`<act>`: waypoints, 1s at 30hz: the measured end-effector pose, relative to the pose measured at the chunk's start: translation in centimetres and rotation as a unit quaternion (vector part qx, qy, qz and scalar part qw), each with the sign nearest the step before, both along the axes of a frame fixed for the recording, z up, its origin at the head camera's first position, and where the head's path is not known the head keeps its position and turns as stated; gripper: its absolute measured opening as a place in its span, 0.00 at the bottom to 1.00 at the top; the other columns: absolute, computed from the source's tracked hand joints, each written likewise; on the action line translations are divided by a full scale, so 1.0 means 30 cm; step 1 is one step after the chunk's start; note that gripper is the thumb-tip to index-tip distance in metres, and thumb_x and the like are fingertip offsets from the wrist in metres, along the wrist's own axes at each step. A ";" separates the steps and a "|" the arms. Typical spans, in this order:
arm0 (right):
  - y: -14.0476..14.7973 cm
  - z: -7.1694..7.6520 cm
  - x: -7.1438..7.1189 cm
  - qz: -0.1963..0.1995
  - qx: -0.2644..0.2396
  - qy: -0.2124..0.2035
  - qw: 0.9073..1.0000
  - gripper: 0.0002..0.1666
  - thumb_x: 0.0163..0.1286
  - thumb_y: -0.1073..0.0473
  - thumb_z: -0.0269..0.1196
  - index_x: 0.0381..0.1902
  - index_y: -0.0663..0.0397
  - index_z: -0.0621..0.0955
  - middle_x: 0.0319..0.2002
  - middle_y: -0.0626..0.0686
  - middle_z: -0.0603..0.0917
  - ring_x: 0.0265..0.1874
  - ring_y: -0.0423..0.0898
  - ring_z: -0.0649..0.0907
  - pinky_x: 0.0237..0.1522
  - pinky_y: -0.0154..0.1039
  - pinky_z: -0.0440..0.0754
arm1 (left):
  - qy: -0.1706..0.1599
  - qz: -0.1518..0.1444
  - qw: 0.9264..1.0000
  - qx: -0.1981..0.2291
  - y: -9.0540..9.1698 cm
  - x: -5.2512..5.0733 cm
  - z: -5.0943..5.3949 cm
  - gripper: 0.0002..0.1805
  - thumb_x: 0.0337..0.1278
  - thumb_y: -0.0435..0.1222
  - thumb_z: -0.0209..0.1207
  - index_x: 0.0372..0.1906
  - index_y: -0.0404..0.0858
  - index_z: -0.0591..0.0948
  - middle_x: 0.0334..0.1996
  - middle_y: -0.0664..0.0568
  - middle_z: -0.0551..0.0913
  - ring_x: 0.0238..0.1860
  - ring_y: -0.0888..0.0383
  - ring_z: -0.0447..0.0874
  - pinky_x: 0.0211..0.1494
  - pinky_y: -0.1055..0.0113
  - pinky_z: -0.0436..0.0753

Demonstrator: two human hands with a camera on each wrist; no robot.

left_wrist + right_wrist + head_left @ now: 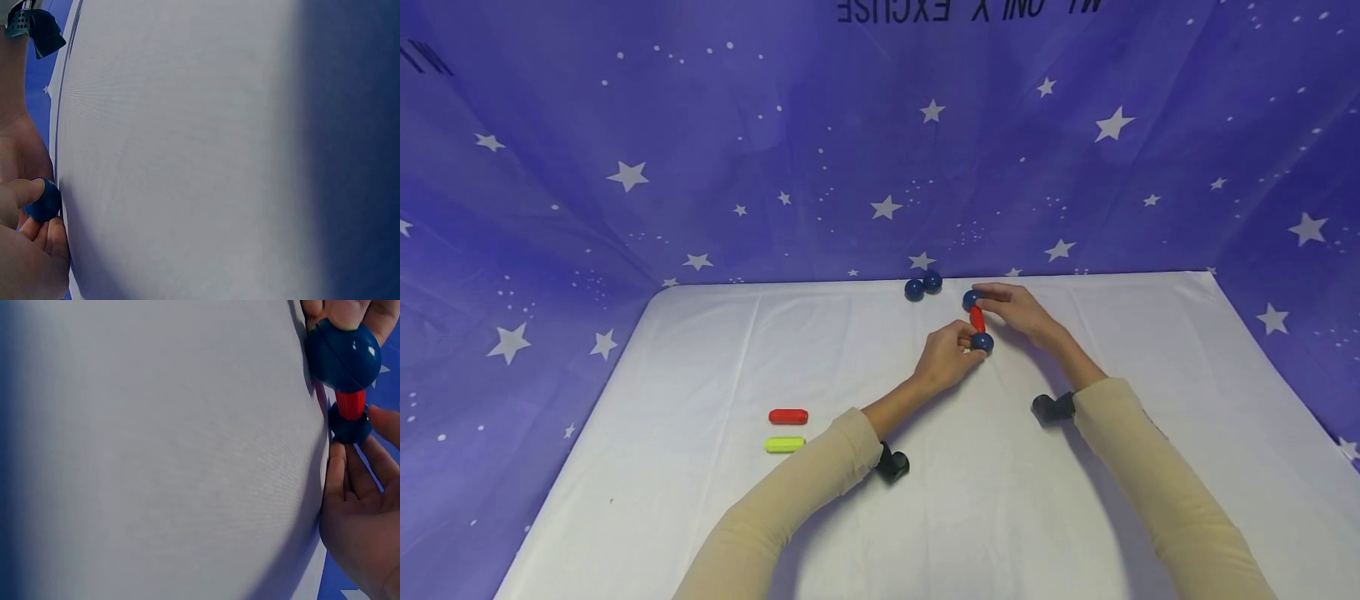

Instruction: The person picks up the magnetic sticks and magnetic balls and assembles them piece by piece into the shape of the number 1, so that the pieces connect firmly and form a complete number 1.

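Note:
Near the back of the table, a red rod (977, 320) joins two dark blue balls. The left hand (946, 357) pinches the nearer ball (982, 342) between thumb and fingers. At the rod's far end, the right hand (1017, 310) holds the farther ball (972, 300). The right wrist view shows the rod (350, 405) running from the large nearer ball (344, 356) to the farther ball (350, 428), with right-hand fingers around the latter. In the left wrist view, a blue ball (45, 201) sits in the left hand's grip; the rod is hidden there.
Two more blue balls (913, 289) sit side by side at the back edge, left of the hands. A loose red rod (787, 417) and a yellow-green rod (785, 444) lie left of the left forearm on the white-covered table (700, 358). A starred blue curtain (820, 167) stands behind.

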State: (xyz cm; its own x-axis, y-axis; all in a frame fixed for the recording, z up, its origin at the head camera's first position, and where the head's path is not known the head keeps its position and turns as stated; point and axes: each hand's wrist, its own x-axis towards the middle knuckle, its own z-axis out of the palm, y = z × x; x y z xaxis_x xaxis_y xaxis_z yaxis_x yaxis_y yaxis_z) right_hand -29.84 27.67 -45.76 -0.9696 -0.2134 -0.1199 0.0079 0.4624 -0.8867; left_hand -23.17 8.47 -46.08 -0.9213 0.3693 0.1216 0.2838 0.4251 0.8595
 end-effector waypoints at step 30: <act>-0.008 0.025 0.251 -0.014 0.016 -0.008 1.000 0.24 0.75 0.56 0.61 0.63 0.63 0.76 0.61 0.66 0.78 0.64 0.63 0.73 0.65 0.60 0.66 | -0.008 0.008 1.000 0.001 0.002 0.001 0.000 0.17 0.55 0.30 0.69 0.50 0.31 0.81 0.44 0.46 0.86 0.44 0.58 0.86 0.49 0.77 0.78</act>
